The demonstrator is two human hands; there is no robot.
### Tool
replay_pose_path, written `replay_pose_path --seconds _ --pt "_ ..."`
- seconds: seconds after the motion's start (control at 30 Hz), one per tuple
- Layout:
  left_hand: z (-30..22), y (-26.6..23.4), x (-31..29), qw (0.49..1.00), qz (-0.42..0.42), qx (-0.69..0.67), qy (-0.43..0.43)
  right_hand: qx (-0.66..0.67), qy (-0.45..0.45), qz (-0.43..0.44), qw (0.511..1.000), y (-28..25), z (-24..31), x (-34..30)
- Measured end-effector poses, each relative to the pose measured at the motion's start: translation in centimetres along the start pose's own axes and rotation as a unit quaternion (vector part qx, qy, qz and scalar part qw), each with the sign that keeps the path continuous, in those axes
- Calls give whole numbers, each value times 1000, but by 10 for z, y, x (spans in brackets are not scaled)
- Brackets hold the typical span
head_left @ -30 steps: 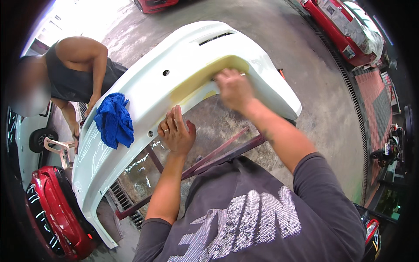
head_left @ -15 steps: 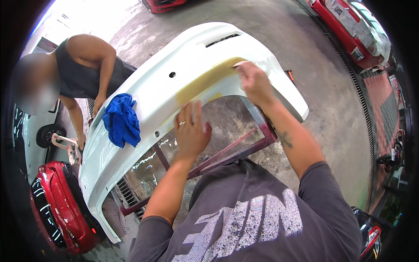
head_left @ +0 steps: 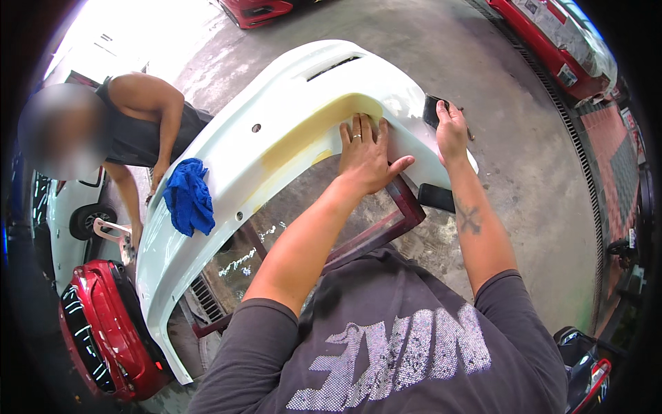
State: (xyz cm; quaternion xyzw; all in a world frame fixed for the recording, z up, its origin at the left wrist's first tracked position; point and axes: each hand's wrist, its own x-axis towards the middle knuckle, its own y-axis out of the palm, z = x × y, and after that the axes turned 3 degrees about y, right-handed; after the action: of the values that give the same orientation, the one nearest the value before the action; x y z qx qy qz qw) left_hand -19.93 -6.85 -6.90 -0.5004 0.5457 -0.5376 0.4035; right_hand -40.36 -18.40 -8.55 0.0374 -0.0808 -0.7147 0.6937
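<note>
A white car bumper lies across a frame in front of me, with a yellowish filler patch along its near edge. My left hand lies flat on the right part of that patch, fingers spread. At the bumper's right end, my right hand is closed on a dark flat pad, raised at the outer edge; its exact kind is hard to make out. A crumpled blue cloth rests on the bumper's left part, away from both hands.
The dark red metal stand supports the bumper, with a black block by its right corner. A co-worker leans at the bumper's far left. Red cars stand around, and a drain grate runs along the right.
My left hand has moved right along the bumper onto the filler patch. My right hand has shifted right, off the patch, to the bumper's end, where the dark pad now shows.
</note>
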Motion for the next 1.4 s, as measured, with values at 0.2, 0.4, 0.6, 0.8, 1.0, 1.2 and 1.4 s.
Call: replay_pose_path --seconds 0.2,0.4,0.6,0.8,1.0,1.2,1.4 --pt "53 0 -40 1000 0 23 10 20 -8 24 999 -2 -2 0" --pt "84 -14 -136 996 -1 81 -23 -26 -29 33 999 -7 -6 2" --pt "83 -12 -164 992 -39 91 -77 65 18 -37 997 7 14 -16" --pt "43 -5 -116 983 -48 95 -147 -234 -287 139 918 84 33 -76" --pt "96 -66 -171 977 -183 63 -87 -508 -408 217 727 116 -21 -98" --pt "259 -145 -233 923 -285 103 -238 -557 -413 217 687 130 -38 -112" --pt "317 -127 -225 948 -148 25 -282 -525 -423 291 679 148 -30 -115"
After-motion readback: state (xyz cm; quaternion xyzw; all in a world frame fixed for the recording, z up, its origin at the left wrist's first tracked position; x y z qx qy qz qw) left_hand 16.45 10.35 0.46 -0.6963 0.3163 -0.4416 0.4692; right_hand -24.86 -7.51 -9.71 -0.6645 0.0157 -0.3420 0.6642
